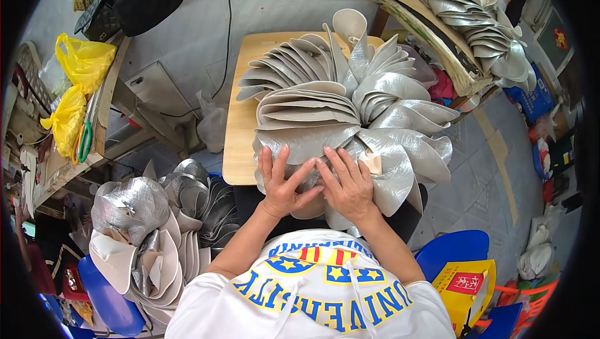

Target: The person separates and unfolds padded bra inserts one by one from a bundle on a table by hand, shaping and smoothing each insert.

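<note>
A big heap of silver-faced, beige-backed curved sheets lies on a light wooden board in front of me. My left hand rests on the near sheets with its fingers spread. Beside it my right hand lies flat on the same silver surface, fingers apart. The two hands almost meet at the index fingers. Neither hand grips anything that I can see. A small beige tab shows just right of my right hand. What lies under my palms is hidden.
More silver sheets are piled on a blue seat at lower left. Another stack sits on a padded board at upper right. Yellow bags and green-handled scissors are on the left bench. A yellow bag stands lower right.
</note>
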The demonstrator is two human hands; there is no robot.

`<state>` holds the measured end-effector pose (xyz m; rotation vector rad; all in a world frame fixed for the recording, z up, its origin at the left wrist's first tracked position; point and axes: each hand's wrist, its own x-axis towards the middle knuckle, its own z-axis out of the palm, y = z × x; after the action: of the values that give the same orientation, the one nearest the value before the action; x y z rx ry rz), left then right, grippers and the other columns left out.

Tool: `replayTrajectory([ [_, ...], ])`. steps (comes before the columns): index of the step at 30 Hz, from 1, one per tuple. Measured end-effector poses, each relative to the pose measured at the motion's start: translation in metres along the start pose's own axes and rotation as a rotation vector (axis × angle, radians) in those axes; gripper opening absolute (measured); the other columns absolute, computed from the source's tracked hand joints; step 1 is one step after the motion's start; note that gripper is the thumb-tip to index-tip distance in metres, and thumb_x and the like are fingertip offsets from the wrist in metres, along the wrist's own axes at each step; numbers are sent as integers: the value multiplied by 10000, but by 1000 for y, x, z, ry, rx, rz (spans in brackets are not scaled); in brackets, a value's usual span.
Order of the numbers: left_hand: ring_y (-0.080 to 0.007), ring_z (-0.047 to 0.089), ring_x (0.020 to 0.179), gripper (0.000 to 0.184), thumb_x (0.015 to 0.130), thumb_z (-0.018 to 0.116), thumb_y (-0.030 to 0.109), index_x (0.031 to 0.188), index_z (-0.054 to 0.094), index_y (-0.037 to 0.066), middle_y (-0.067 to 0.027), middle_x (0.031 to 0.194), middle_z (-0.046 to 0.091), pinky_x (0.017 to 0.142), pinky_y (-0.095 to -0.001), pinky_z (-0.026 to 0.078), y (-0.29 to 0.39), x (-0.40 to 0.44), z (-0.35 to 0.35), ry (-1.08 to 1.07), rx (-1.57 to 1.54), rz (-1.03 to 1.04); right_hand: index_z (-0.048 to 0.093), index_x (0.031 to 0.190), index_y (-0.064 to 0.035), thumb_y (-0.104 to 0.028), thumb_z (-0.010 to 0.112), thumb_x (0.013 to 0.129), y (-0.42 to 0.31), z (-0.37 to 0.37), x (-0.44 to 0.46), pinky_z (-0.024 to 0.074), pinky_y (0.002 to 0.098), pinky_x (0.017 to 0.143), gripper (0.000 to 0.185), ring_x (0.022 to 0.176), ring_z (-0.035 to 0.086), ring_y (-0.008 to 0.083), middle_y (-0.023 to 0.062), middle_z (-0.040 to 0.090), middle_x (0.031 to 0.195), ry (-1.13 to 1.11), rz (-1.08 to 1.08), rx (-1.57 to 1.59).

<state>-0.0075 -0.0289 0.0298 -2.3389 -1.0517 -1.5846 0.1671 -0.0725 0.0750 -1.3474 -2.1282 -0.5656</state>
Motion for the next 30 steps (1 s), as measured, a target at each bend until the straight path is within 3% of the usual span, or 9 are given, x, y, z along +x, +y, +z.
replayTrajectory([
  [6,-404,112,1431,491,723,771,396,1174,678,225,-167,1506,298,1139,-504,115,-1,1,0,-10,12,3,602,1253,-191,-211,614,797,0,3,-2,382,418,942,457,1205,515,258,58,516,1377,52,11,20],
  [9,-406,114,1430,490,723,770,396,1172,679,221,-167,1506,299,1138,-504,122,0,1,0,-13,1,-1,602,1254,-196,-213,608,809,-2,5,-1,377,419,953,446,1221,502,259,60,514,1379,179,32,38],
  [12,-406,115,1429,496,719,773,393,1173,677,217,-167,1506,298,1137,-505,129,0,0,-2,-9,-42,-14,601,1257,-199,-218,602,820,-1,1,-2,373,420,961,437,1234,492,260,63,507,1387,8,-1,-41],
  [24,-405,119,1428,488,718,783,326,1178,671,207,-158,1513,289,1134,-507,142,-1,0,1,4,-21,-5,614,1240,-208,-212,612,834,0,5,-2,382,417,949,406,1250,481,262,61,503,1390,116,4,14],
  [30,-406,127,1425,489,718,778,311,1181,669,195,-165,1507,300,1133,-505,143,-1,0,1,-7,-24,-15,622,1224,-205,-224,622,826,-1,1,-1,367,414,962,399,1256,479,252,45,503,1393,13,-5,-45],
])
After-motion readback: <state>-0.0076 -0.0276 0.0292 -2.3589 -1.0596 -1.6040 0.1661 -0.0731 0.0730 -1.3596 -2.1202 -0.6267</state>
